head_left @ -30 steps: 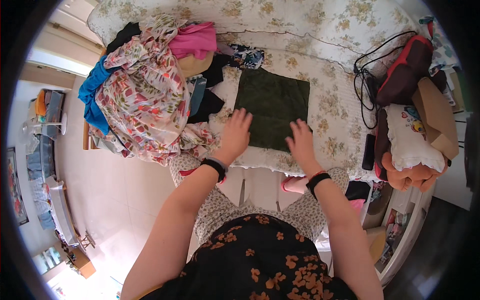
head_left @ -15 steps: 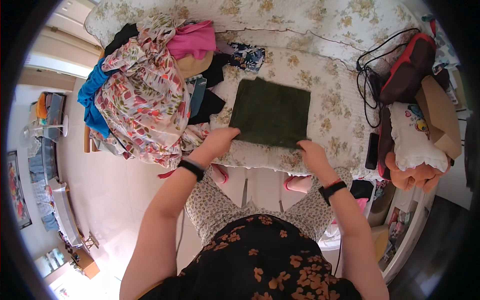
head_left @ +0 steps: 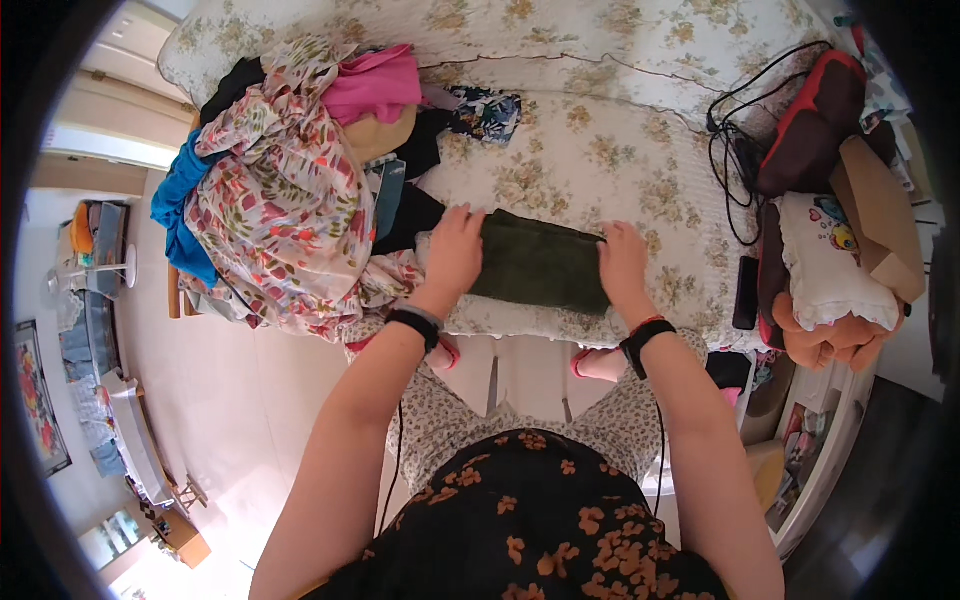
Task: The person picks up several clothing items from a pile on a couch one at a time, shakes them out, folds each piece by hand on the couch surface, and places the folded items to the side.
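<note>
A dark green cloth (head_left: 545, 265), folded into a wide flat rectangle, lies on the seat's floral cover in front of me. What kind of garment it is, if any, does not show. At its far left corner my left hand (head_left: 455, 255) has its fingers bent against the cloth's edge. My right hand (head_left: 624, 262) holds the far right corner, fingers curled and fingertips on the fabric. Both thumbs are partly hidden. A dark band sits on each of my wrists.
Left of the cloth rises a heap of clothes (head_left: 285, 190), with pink, blue, black and patterned pieces. A folded dark floral piece (head_left: 487, 115) lies behind. On the right are black cables (head_left: 735, 150), a white pillow (head_left: 815, 260), a cardboard piece (head_left: 875, 225) and a black phone-like object (head_left: 746, 292).
The green cloth's near edge has been folded over toward the far side, leaving a shorter rectangle. Both hands moved away from me, from the near corners to the far ones.
</note>
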Tool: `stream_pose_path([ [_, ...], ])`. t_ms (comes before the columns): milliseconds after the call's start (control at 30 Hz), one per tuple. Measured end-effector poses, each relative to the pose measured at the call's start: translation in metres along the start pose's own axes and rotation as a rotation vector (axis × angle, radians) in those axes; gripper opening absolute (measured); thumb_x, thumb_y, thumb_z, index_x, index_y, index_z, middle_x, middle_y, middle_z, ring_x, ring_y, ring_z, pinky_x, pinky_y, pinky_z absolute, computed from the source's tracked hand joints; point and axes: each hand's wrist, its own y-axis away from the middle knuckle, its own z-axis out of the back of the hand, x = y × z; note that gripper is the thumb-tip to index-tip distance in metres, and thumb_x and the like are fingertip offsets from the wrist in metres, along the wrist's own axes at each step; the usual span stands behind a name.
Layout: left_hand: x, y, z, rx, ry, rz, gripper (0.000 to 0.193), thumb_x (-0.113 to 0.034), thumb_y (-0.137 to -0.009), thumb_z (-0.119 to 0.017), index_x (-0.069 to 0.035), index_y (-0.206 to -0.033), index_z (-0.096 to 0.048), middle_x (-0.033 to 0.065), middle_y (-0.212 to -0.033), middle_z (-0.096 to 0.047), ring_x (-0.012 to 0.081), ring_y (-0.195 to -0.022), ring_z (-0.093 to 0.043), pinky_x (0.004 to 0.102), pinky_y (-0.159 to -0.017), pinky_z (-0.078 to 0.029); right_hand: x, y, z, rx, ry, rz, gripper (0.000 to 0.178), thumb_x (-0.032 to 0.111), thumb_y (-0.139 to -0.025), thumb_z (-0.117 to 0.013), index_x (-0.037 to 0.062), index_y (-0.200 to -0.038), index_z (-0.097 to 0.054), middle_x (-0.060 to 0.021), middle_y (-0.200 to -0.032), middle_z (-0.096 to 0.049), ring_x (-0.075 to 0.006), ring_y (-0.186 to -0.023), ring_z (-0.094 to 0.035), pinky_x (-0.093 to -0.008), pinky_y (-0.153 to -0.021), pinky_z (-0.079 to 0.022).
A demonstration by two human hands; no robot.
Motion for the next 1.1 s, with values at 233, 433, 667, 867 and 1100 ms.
stream_pose_path([
  [233, -0.014, 0.054, -0.023, 0.411, -0.227, -0.194, 0.075, -0.041, -0.079, -0.064, -0.020, -0.142, -0.030, 0.0131, -0.149, -0.021, 0.0340, -0.137, -0.019, 0.0604, -0.105, -0.017, 0.008, 0.014, -0.031, 0.219, 0.215, 0.267, 0.058, 0.030, -0.088, -0.056, 0.0038, -0.135, -0.035, -0.0177, -0.142, -0.031, -0.0307, -0.131, -0.031, -0.0466, -0.107, -0.026],
  [433, -0.012, 0.045, -0.026, 0.515, -0.304, -0.152, 0.090, -0.051, -0.073, -0.067, -0.024, -0.145, -0.022, 0.0120, -0.151, -0.014, 0.0332, -0.139, -0.013, 0.0631, -0.104, -0.016, 0.008, -0.019, -0.037, 0.201, 0.272, 0.238, 0.059, 0.032, -0.085, -0.060, 0.0050, -0.133, -0.039, -0.0153, -0.137, -0.039, -0.0296, -0.129, -0.034, -0.0448, -0.104, -0.031],
  [667, -0.010, 0.057, -0.018, 0.594, -0.213, -0.040, 0.083, -0.040, -0.075, -0.068, -0.020, -0.144, -0.026, 0.0133, -0.151, -0.014, 0.0337, -0.139, -0.014, 0.0628, -0.103, -0.020, 0.034, -0.014, -0.019, 0.471, 0.003, -0.094, 0.055, 0.037, -0.079, -0.067, 0.0031, -0.120, -0.052, -0.0164, -0.113, -0.058, -0.0323, -0.103, -0.056, -0.0406, -0.089, -0.044],
  [867, -0.017, 0.070, 0.017, 0.637, 0.209, 0.054, 0.061, -0.031, -0.084, -0.062, -0.011, -0.136, -0.038, 0.0182, -0.143, -0.031, 0.0368, -0.132, -0.031, 0.0439, -0.106, -0.030, 0.027, 0.036, 0.012, 0.627, -0.675, -0.413, 0.050, 0.038, -0.078, -0.067, -0.0016, -0.109, -0.061, -0.0150, -0.095, -0.066, -0.0245, -0.086, -0.063, -0.0356, -0.078, -0.048],
  [1100, -0.008, 0.093, 0.049, 0.435, 0.731, 0.336, 0.045, -0.017, -0.090, -0.057, -0.007, -0.133, -0.043, 0.0090, -0.129, -0.050, 0.0198, -0.109, -0.052, 0.0319, -0.087, -0.045, 0.030, 0.134, 0.156, 0.149, -1.063, -0.586, 0.043, 0.027, -0.087, -0.062, -0.0051, -0.115, -0.056, -0.0067, -0.097, -0.063, -0.0128, -0.085, -0.059, -0.0274, -0.075, -0.048],
])
